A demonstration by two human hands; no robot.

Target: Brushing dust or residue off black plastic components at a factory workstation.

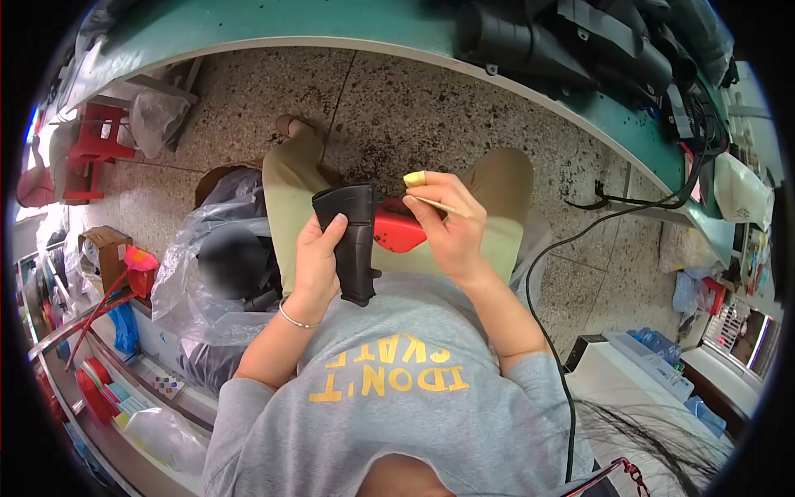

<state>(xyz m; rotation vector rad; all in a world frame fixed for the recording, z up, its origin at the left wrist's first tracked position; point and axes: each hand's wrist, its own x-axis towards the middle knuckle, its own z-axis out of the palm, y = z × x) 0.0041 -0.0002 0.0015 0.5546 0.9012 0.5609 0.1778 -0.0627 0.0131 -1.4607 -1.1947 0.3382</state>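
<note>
My left hand (317,257) is wrapped round a long black moulded plastic part (356,244), its thumb lying on the front face. The part stands roughly upright over my lap, wider at its far end and with a small tab low on its right side. To the right of it, my right hand (455,228) pinches a thin tan stick-like tool (435,205). A yellow cover (414,178) wraps one of that hand's fingertips. The tool's working end is hard to make out, and a small gap separates it from the black part.
A red seat (402,238) shows between my legs. Ahead curves a green-topped workbench (331,21) bearing several black mouldings (530,50). Clear plastic bags with black parts (232,261) lie at left. A black cable (538,273) hangs at right, and dark scraps litter the speckled floor (397,108).
</note>
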